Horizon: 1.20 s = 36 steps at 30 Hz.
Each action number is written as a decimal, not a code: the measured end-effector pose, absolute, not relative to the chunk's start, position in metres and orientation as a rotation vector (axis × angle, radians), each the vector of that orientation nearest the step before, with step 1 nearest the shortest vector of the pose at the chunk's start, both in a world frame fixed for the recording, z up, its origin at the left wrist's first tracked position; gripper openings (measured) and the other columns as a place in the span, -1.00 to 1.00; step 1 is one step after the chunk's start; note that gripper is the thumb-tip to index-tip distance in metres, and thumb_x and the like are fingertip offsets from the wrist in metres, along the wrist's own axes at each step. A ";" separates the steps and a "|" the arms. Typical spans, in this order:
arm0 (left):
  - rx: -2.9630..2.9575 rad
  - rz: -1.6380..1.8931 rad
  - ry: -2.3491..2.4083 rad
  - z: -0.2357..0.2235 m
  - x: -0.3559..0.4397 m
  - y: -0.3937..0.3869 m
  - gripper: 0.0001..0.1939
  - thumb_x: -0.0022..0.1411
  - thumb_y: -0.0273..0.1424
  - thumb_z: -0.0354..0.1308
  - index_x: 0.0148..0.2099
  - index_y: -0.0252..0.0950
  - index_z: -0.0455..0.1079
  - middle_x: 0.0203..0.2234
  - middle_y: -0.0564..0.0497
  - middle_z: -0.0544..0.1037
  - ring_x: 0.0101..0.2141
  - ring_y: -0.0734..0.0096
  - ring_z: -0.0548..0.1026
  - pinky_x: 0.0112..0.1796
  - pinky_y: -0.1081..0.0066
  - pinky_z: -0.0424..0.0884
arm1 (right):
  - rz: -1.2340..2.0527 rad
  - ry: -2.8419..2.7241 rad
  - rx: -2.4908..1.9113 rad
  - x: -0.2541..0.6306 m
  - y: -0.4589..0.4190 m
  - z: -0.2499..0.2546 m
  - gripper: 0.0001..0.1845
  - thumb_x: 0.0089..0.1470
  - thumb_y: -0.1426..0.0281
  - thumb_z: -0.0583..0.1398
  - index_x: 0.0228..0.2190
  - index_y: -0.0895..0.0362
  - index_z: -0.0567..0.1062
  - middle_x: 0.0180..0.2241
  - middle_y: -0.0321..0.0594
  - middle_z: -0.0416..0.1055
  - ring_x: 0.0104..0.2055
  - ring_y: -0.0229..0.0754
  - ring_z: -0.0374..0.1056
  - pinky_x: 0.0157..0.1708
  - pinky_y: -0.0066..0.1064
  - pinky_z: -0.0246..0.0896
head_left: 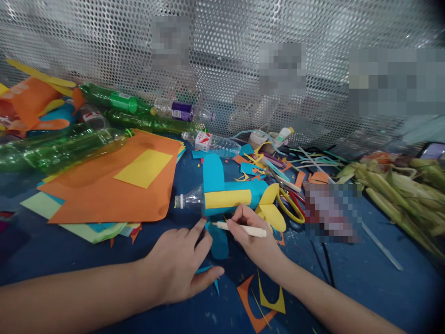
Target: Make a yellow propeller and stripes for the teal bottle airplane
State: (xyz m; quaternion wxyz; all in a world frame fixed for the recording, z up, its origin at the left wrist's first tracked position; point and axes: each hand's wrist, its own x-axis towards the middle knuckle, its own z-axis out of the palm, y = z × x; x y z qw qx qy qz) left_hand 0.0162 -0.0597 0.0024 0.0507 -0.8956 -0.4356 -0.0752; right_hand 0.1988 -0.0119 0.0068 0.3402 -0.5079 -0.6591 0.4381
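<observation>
On the blue table lies a clear plastic bottle [190, 199] wrapped in blue paper, with a yellow paper strip [227, 199] along its side. Blue paper wings [213, 172] stick out on both sides of it, and yellow paper fins [270, 211] sit at its bottom end. My right hand [255, 236] is closed around a white marker pen [248, 229], its tip near the base of the lower blue wing [219, 243]. My left hand [181, 262] rests open, fingers spread, fingertips beside that wing and the bottle.
Coloured paper sheets [114, 185] are stacked at left. Green bottles [69, 146] and a labelled clear bottle [213, 144] lie toward the perforated metal panel [225, 55]. Yellow-handled scissors [292, 211], paper scraps [255, 306] and corn husks [399, 185] lie around.
</observation>
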 end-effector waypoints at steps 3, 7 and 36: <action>-2.742 -0.229 -1.324 0.003 0.016 -0.059 -0.39 0.27 -0.07 -0.33 0.00 -0.41 0.30 -0.01 -0.38 0.36 -0.42 0.11 0.50 -0.52 0.18 0.42 | 1.152 -1.737 -1.333 0.199 -0.013 0.009 -0.78 0.01 0.38 0.09 -0.57 0.09 0.15 -0.68 -0.47 0.04 -0.63 -0.37 -0.05 -0.66 -0.53 -0.13; -2.747 -0.241 -1.324 0.003 0.016 -0.059 -0.40 0.27 -0.07 -0.32 0.00 -0.42 0.31 -0.02 -0.39 0.36 -0.41 0.08 0.50 -0.53 0.16 0.42 | 1.117 -1.740 -1.358 0.200 -0.013 0.010 -0.78 0.00 0.36 0.10 -0.58 0.08 0.15 -0.69 -0.46 0.07 -0.65 -0.36 -0.02 -0.66 -0.52 -0.11; -2.727 -0.237 -1.322 0.002 0.016 -0.060 -0.41 0.26 -0.06 -0.29 0.01 -0.41 0.30 -0.01 -0.35 0.36 -0.42 0.16 0.50 -0.50 0.22 0.43 | 1.127 -1.737 -1.351 0.199 -0.012 0.010 -0.78 -0.01 0.36 0.10 -0.59 0.08 0.16 -0.69 -0.47 0.04 -0.65 -0.37 -0.04 -0.67 -0.52 -0.13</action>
